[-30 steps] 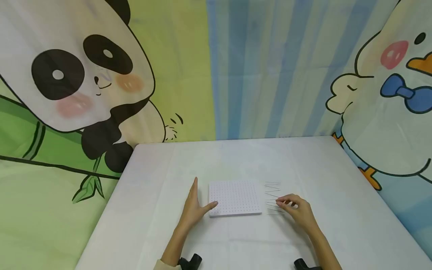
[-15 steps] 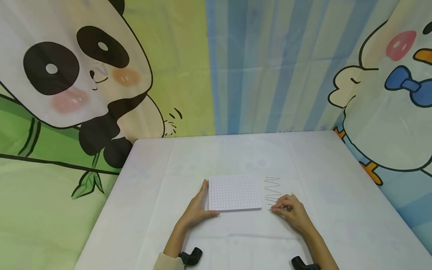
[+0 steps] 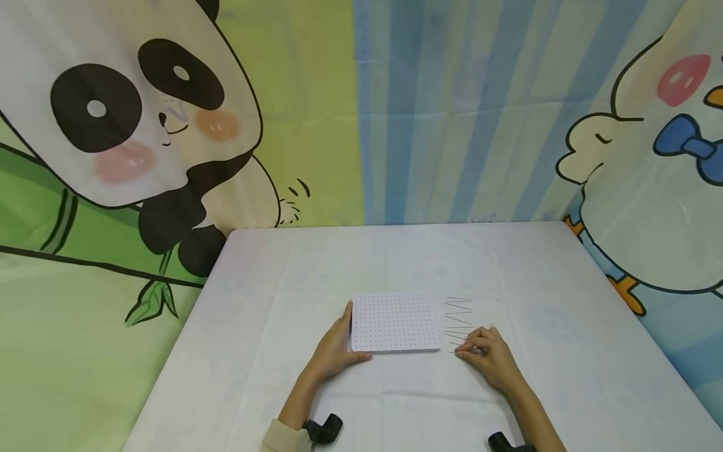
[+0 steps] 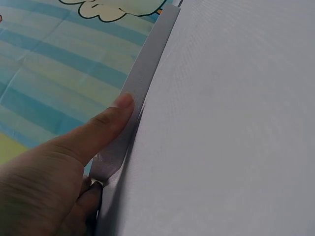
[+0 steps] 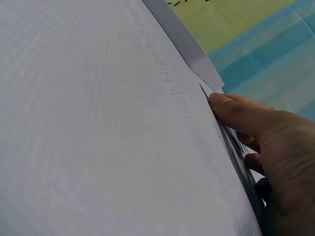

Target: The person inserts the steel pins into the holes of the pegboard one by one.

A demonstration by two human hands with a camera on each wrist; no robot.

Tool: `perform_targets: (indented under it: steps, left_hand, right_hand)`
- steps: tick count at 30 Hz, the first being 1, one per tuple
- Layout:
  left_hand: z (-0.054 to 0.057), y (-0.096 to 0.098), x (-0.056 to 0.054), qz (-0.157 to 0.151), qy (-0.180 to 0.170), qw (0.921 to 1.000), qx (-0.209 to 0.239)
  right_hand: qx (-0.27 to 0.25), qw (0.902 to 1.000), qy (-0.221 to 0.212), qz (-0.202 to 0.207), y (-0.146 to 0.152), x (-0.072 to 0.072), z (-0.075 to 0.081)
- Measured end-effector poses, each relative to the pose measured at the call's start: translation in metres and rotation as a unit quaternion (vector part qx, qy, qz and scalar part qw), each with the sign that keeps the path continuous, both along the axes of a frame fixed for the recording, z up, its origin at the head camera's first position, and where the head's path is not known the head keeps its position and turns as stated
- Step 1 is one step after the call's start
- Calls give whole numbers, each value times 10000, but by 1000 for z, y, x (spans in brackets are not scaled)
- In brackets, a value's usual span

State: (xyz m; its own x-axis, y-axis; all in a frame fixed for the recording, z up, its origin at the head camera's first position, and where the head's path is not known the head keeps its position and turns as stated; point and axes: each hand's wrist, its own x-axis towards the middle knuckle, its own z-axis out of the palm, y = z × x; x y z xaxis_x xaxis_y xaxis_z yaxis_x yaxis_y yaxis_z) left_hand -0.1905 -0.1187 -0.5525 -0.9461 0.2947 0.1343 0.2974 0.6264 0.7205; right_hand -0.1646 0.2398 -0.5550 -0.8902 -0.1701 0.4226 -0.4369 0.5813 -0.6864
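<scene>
We see left hand (image 3: 332,351), fingers extended, touching left and front edges of white rectangular board with small holes (image 3: 395,322), which lies flat just right of palm. Right of board, column of thin dark straight sticks (image 3: 459,312). Beside them, right hand (image 3: 490,356) pinches thin dark pointed stick (image 5: 203,90) between thumb and fingers.

Right of the perforated board (image 3: 395,321), my right grip (image 3: 487,356) hides much of a thin rod (image 5: 204,91); nearer me than the board, my left sleeve (image 3: 285,438) runs off the head view's bottom edge.
</scene>
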Motion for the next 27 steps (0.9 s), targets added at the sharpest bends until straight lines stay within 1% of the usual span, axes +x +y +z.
perform_targets:
  steps: [4,11,18,27]
  left_hand:
    - [2,0,-1,21,-3,10000,-19]
    - [3,1,1,95,-153,9998,-29]
    - [0,0,-1,94,-167,9998,-62]
    - [3,1,0,97,-116,9998,-110]
  right_hand:
    - [29,10000,48,-12,1,0,-1]
    - [53,10000,48,-33,1,0,-1]
    - [60,9999,153,10,0,0,0]
    - [51,9997,226,116,1,-2,-1]
